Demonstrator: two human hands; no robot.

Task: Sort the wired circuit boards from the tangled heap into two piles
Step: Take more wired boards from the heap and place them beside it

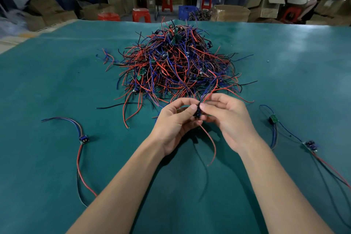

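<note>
Small board (pixel 198 113), wired: pinched between left hand (pixel 175 121) and right hand (pixel 228 119); identify type, free leads from heap (pixel 174 62) beyond fingertips

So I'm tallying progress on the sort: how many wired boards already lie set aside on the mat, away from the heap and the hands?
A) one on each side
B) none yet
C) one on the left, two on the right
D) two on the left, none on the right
C: a single wired board lies left of the hands, while a green board and another wired board lie on the right.
</note>
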